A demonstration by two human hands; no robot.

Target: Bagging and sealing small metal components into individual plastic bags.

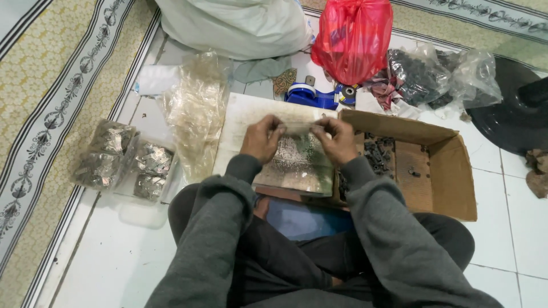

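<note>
My left hand [261,138] and my right hand [338,140] pinch the top edge of a small clear plastic bag [298,158] from either side. The bag hangs between them and holds small silvery metal parts. It hovers over a worn white board [240,122] resting on my lap. Both arms wear grey sleeves. Right of my right hand an open cardboard box [439,171] holds several small dark metal parts [378,154].
Filled clear bags of metal parts [123,162] lie left on the white tile floor, beside a stack of empty clear bags [194,111]. A blue tape dispenser [317,94], red plastic bag [353,37], white sack [237,25] and bags of dark parts [422,74] sit beyond. Patterned carpet [45,102] borders the left.
</note>
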